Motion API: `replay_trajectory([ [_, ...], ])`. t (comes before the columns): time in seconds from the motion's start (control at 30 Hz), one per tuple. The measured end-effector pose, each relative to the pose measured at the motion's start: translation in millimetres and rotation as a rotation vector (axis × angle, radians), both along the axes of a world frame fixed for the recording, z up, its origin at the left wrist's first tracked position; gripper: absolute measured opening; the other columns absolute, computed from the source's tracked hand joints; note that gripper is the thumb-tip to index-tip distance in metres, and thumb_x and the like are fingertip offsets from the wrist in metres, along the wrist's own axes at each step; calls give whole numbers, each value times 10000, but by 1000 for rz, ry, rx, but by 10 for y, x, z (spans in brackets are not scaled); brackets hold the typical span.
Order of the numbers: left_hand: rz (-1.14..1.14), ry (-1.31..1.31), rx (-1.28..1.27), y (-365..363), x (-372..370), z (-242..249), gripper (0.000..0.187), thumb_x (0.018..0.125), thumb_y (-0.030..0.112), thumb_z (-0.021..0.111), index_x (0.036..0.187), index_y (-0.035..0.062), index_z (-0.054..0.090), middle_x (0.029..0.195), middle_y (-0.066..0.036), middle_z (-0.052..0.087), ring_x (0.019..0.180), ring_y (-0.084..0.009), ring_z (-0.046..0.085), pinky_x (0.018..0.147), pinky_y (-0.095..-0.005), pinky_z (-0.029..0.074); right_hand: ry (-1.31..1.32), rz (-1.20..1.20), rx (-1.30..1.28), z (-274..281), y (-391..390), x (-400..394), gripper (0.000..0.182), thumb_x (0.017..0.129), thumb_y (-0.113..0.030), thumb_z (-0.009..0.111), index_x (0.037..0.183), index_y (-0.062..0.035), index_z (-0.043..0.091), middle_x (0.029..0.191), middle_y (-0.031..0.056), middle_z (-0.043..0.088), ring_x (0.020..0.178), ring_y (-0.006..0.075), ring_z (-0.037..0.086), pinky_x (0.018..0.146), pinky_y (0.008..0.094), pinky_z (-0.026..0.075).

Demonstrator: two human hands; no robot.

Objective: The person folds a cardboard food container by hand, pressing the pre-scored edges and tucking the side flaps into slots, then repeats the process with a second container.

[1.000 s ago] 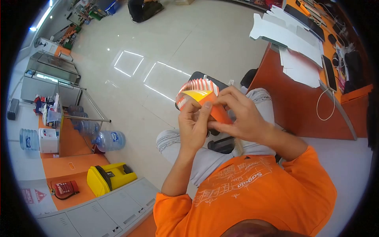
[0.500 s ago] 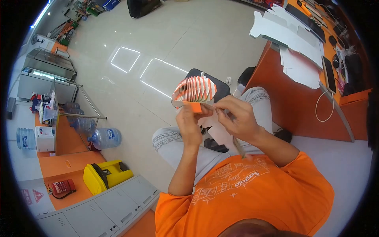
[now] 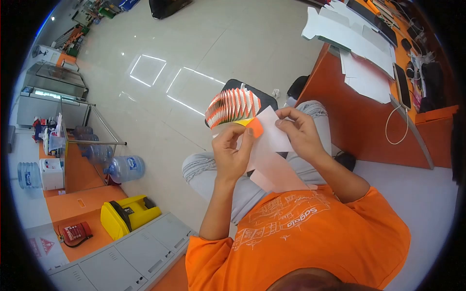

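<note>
A pleated paper piece (image 3: 233,106), orange and white with many narrow folds, stands over a dark stool beyond my hands. My left hand (image 3: 234,149) pinches a small orange and yellow paper (image 3: 255,128) between thumb and fingers, at the near side of the pleats. To its right, my right hand (image 3: 300,130) grips the edge of a white sheet (image 3: 274,131) with thumb and forefinger. Below the hands, a pale pinkish sheet (image 3: 279,174) lies across my lap.
On the right, a desk (image 3: 315,97) bears white papers, a phone (image 3: 402,86) and cables. The dark stool (image 3: 268,101) is in front of my knees. Further left are a water bottle (image 3: 127,169), a yellow bin (image 3: 128,213) and grey lockers (image 3: 121,257).
The white sheet has turned to show its broad face between my hands. My right hand has shifted slightly up and right, and the pinkish sheet shows more fully on my lap.
</note>
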State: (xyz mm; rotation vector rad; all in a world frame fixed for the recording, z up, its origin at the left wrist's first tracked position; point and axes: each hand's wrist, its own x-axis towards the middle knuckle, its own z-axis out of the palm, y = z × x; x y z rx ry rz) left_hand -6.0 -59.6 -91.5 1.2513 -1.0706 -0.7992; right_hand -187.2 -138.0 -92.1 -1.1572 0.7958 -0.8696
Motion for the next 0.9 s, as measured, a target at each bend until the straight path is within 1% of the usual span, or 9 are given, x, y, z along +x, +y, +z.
replay_trajectory([
  [0.13,91,-73,-182,38,-99,-168,89,897,-48,728,953,-74,663,913,-89,672,846,-119,628,772,-253,517,2,46,-14,72,20,7,143,990,-57,596,1093,34,634,976,11,634,876,50,575,768,221,481],
  [0.23,141,-2,-180,54,-121,-213,105,887,-49,742,959,-75,669,923,-88,677,835,-115,629,771,-258,524,58,82,-26,1,24,40,124,1003,-74,586,1067,25,623,952,-3,607,830,49,537,748,220,466],
  [0.3,158,37,-145,106,-161,-200,106,890,-51,741,965,-74,669,934,-87,681,840,-115,638,767,-256,526,82,36,-256,-3,56,92,110,1009,-88,582,1040,12,614,905,-11,581,805,44,499,712,223,454],
  [0.43,155,214,-98,137,-185,-134,100,916,-44,726,989,-72,664,970,-87,692,869,-111,664,774,-253,538,52,158,-73,61,61,96,106,1017,-70,556,1051,1,627,1019,6,590,929,44,532,797,215,456],
  [0.5,124,219,-82,158,-131,-143,99,926,-37,720,999,-70,663,987,-88,693,887,-108,669,779,-249,539,-25,117,-229,70,84,115,97,1011,-71,575,1047,0,631,1018,30,581,925,67,555,811,230,473],
  [0.53,93,225,-61,179,-115,-149,98,937,-31,714,1009,-69,661,1005,-89,694,905,-105,673,784,-246,540,-24,120,-226,79,87,119,97,1011,-71,575,1047,0,631,1018,30,581,925,67,555,811,230,473],
  [0.6,65,222,-66,188,-113,-126,96,948,-26,704,1022,-67,658,1024,-88,691,899,-99,667,780,-241,535,50,106,-445,115,72,123,83,989,-70,614,1029,-1,640,1033,54,585,905,95,587,815,243,491],
  [0.83,-21,181,-125,164,-107,-97,103,977,-30,667,1071,-62,645,1097,-102,685,933,-103,665,811,-225,521,98,84,-641,254,30,113,89,910,-57,709,960,-2,660,1025,84,615,866,138,626,767,256,504],
  [0.9,-26,191,-125,172,-84,-104,108,973,-30,672,1073,-61,646,1092,-111,689,949,-118,680,827,-234,533,146,53,-827,270,14,107,99,870,-37,724,939,-1,664,991,98,624,833,172,633,732,271,501],
])
